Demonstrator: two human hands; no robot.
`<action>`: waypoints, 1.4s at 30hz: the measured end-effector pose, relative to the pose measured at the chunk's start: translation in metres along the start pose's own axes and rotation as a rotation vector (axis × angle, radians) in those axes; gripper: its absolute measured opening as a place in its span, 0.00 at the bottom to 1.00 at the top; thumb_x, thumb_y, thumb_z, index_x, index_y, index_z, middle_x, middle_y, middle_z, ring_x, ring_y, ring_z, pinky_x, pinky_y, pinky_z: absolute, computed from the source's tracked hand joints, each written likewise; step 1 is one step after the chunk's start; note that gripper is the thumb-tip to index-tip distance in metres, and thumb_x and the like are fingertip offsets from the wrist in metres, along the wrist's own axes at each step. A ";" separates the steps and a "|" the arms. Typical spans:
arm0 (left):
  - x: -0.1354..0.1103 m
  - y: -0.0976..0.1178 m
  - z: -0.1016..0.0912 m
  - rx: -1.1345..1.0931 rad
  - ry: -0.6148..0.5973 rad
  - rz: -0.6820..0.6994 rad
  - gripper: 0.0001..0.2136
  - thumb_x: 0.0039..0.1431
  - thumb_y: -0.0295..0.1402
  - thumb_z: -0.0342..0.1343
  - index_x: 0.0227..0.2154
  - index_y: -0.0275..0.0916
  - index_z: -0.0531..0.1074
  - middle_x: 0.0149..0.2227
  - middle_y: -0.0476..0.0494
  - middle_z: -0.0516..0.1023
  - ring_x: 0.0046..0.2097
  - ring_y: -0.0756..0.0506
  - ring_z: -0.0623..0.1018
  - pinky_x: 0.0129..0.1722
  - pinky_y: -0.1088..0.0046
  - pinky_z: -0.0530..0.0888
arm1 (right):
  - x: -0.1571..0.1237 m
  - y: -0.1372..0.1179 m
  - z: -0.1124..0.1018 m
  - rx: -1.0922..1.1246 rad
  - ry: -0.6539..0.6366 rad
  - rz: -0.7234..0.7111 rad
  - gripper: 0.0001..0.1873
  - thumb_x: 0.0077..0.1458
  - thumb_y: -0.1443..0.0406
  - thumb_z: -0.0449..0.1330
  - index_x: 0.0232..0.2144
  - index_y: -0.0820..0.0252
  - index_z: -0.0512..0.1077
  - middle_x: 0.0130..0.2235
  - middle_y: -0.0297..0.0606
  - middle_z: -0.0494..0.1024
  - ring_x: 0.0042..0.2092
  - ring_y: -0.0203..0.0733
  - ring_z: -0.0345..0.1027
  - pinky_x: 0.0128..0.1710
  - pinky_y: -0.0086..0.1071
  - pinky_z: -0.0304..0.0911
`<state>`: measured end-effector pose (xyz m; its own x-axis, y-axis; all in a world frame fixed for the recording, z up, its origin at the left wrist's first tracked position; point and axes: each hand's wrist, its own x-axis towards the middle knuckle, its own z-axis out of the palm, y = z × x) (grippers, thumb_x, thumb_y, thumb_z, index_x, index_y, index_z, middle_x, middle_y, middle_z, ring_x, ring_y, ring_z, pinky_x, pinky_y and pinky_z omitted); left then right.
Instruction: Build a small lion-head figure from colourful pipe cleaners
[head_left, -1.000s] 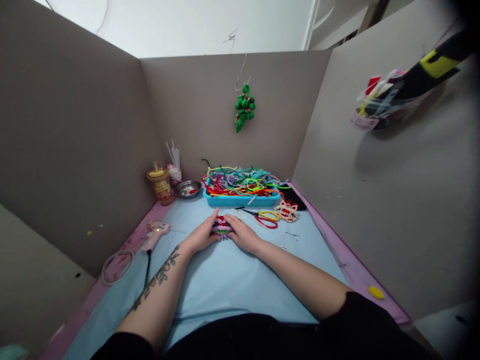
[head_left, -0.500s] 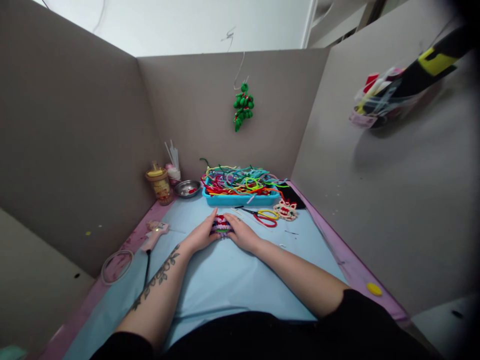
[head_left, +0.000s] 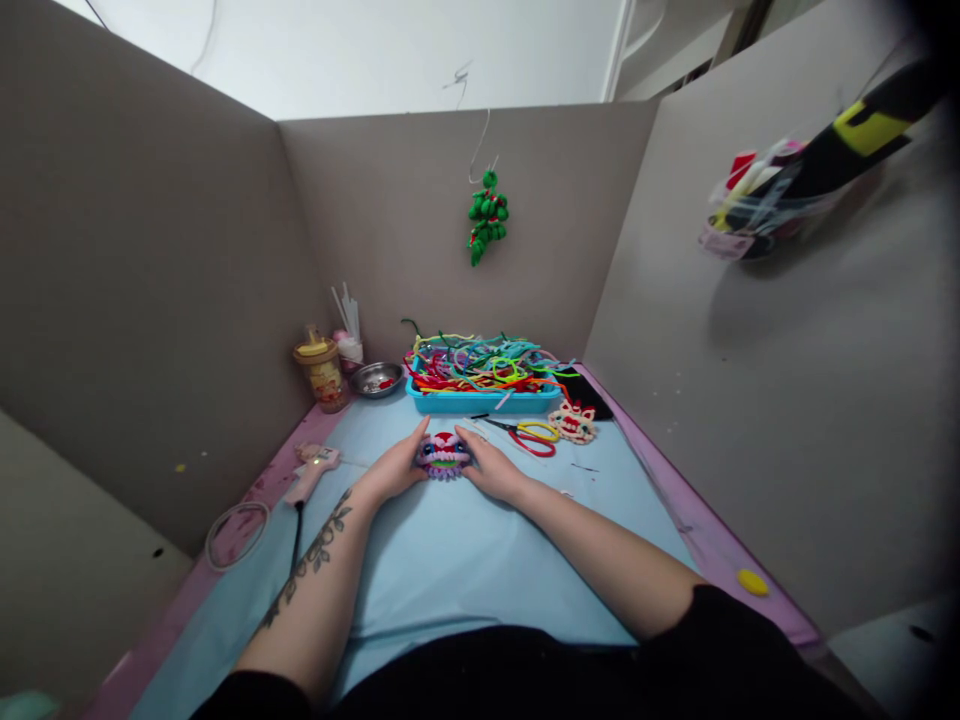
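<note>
A small ornament shaped like a face [head_left: 444, 456] is in front of the person, near the middle of the blue-covered desk [head_left: 495, 570], its front in plain view. It looks fuzzy and bumpy: a red patch edged with pale pink at the top, a dark blue eye toward each side, a thick lilac-pink band across the middle, and a bright green strip under that. A scalloped purple fringe runs along the bottom edge – small rounded bumps side by side. The left grip [head_left: 400, 468] is closed on its left edge and the right grip [head_left: 491, 470] on its right edge – the middle stays uncovered. Beyond it stands a blue tray [head_left: 487, 403] heaped with coloured strands; red-and-yellow scissors [head_left: 523, 430] and a cream-and-red face piece [head_left: 576, 424] lie to the right.
</note>
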<state>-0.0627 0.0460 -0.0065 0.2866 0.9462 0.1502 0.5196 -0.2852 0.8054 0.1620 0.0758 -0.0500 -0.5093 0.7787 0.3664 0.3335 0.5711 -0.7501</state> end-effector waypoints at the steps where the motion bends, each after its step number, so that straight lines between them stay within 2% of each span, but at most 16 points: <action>1: 0.000 0.000 0.001 0.020 0.000 0.005 0.40 0.41 0.23 0.62 0.60 0.44 0.57 0.55 0.39 0.70 0.55 0.35 0.70 0.57 0.58 0.60 | 0.000 -0.001 0.000 -0.010 0.000 0.004 0.39 0.43 0.74 0.56 0.60 0.59 0.55 0.60 0.47 0.61 0.61 0.51 0.53 0.61 0.49 0.46; 8: 0.004 -0.003 0.004 0.213 -0.070 0.021 0.41 0.47 0.23 0.56 0.64 0.43 0.45 0.55 0.41 0.70 0.53 0.40 0.72 0.55 0.64 0.64 | 0.000 -0.005 0.000 -0.125 0.024 0.011 0.35 0.46 0.74 0.55 0.59 0.65 0.57 0.57 0.50 0.64 0.58 0.48 0.58 0.59 0.45 0.51; 14: 0.004 -0.002 0.004 0.258 -0.105 0.020 0.44 0.47 0.25 0.57 0.65 0.42 0.39 0.57 0.40 0.68 0.53 0.41 0.71 0.54 0.64 0.64 | -0.002 -0.005 0.000 -0.143 0.021 -0.045 0.36 0.46 0.72 0.58 0.59 0.63 0.56 0.58 0.50 0.63 0.59 0.49 0.56 0.59 0.45 0.52; 19: 0.004 -0.002 0.004 0.248 -0.099 0.033 0.44 0.47 0.26 0.58 0.64 0.42 0.40 0.56 0.39 0.69 0.52 0.40 0.72 0.54 0.62 0.65 | 0.000 -0.002 0.002 -0.141 0.040 -0.032 0.33 0.50 0.68 0.57 0.59 0.64 0.57 0.58 0.50 0.63 0.59 0.48 0.57 0.59 0.45 0.52; 26: 0.004 -0.004 0.005 0.239 -0.084 0.035 0.44 0.47 0.25 0.58 0.64 0.41 0.40 0.55 0.37 0.70 0.52 0.40 0.73 0.52 0.62 0.66 | 0.000 -0.007 0.002 -0.147 0.018 -0.003 0.34 0.49 0.68 0.58 0.59 0.63 0.56 0.58 0.50 0.63 0.59 0.48 0.57 0.59 0.44 0.52; 32: 0.004 -0.008 0.007 0.156 -0.102 0.026 0.48 0.43 0.26 0.62 0.65 0.38 0.39 0.57 0.35 0.67 0.54 0.40 0.71 0.55 0.61 0.64 | -0.001 -0.006 0.003 -0.133 -0.028 -0.076 0.41 0.44 0.68 0.62 0.61 0.60 0.52 0.58 0.49 0.60 0.60 0.49 0.54 0.59 0.45 0.52; 35: 0.005 -0.010 0.009 0.107 -0.101 0.045 0.49 0.41 0.27 0.63 0.64 0.38 0.40 0.58 0.35 0.65 0.56 0.40 0.69 0.56 0.61 0.63 | 0.000 -0.006 0.004 -0.141 -0.034 -0.075 0.40 0.46 0.70 0.61 0.60 0.58 0.53 0.58 0.48 0.61 0.59 0.49 0.54 0.58 0.45 0.51; 42: 0.005 -0.009 0.010 0.127 -0.106 0.039 0.46 0.44 0.28 0.61 0.64 0.37 0.42 0.59 0.34 0.64 0.57 0.39 0.68 0.57 0.61 0.61 | 0.001 -0.008 0.005 -0.151 -0.036 -0.029 0.36 0.48 0.70 0.60 0.59 0.57 0.55 0.57 0.46 0.62 0.59 0.48 0.55 0.58 0.44 0.52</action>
<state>-0.0578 0.0521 -0.0187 0.3889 0.9143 0.1132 0.6021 -0.3452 0.7199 0.1547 0.0706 -0.0459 -0.5474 0.7529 0.3654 0.4321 0.6282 -0.6471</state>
